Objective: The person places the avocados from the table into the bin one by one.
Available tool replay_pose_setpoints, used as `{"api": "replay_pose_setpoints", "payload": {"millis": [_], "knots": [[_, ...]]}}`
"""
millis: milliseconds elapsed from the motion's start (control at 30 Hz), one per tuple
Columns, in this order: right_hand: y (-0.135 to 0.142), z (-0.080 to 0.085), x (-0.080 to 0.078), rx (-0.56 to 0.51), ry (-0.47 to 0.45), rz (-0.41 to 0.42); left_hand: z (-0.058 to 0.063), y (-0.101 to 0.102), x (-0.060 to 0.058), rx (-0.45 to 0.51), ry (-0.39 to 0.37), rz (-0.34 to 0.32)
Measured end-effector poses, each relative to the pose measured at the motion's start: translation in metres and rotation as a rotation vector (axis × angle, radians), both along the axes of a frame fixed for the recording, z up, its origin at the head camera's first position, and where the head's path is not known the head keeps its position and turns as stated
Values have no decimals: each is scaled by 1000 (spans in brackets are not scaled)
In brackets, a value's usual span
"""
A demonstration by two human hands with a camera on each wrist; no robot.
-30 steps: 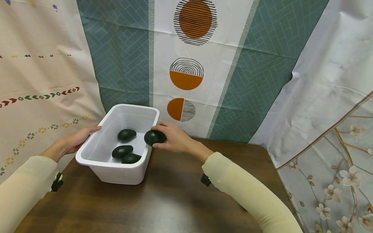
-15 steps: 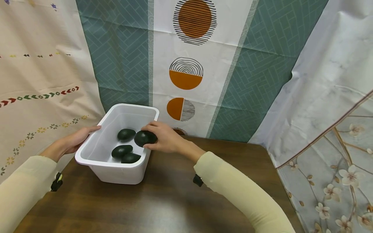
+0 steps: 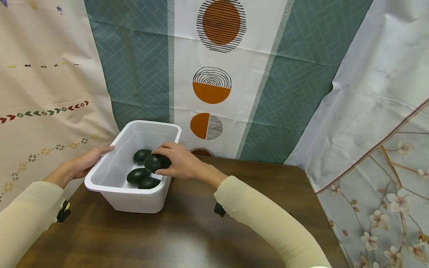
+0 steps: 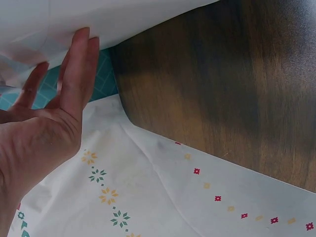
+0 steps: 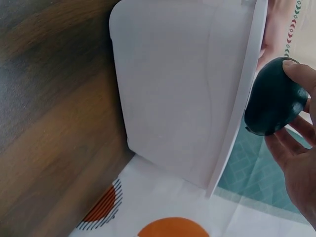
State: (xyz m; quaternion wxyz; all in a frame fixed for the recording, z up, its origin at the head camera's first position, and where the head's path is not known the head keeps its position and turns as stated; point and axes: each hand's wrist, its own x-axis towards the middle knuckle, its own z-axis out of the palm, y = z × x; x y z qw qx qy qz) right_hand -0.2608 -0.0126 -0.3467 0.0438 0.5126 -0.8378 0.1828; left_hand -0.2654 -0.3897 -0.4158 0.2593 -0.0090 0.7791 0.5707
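Note:
A dark green avocado [image 3: 156, 163] is held by my right hand [image 3: 179, 162], thumb on one side and fingers on the other, over the white plastic tub's right rim. In the right wrist view this avocado [image 5: 275, 98] shows its glossy skin and a small stem end. Three more avocados, one of them at the front left [image 3: 138, 175], lie on the floor of the tub [image 3: 134, 206]. My left hand [image 3: 88, 160] rests at the tub's left side, thumb at the rim. In the left wrist view its fingers [image 4: 76, 69] reach fairly straight against the outer wall.
The tub stands on a brown wooden table [image 3: 201, 223], toward its back left. Behind it hangs a green and white patterned cloth [image 3: 140, 74]. A cream cloth [image 3: 50, 130] hangs at the left, and a floral one [image 3: 378, 208] at the right.
My right hand has carried the avocado leftward, from beside the tub's right rim to above its inside. The left hand has kept its place on the tub.

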Motion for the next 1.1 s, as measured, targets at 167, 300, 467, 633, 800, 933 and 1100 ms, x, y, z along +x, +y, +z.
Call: {"api": "replay_pose_setpoints", "payload": {"millis": [167,300,467,633,800,933,1100], "knots": [[-7,0,2,6,-16,2,-1,0,0,3,-2,6],[-12,0,4,9,-27,-5,0,0,0,5,-4,5],[-16,-2,5,-33,-47,-4,0,0,-1,5,4,-2],[-19,-2,4,-100,-73,-5,0,0,-1,3,8,-2],[-20,1,4,-194,-122,-10,0,-1,0,2,7,-3],[-21,4,3,-288,-191,-35,0,-1,0,0,9,-4],[-23,10,4,-428,-299,-82,-1,0,-1,7,1,5]]}}
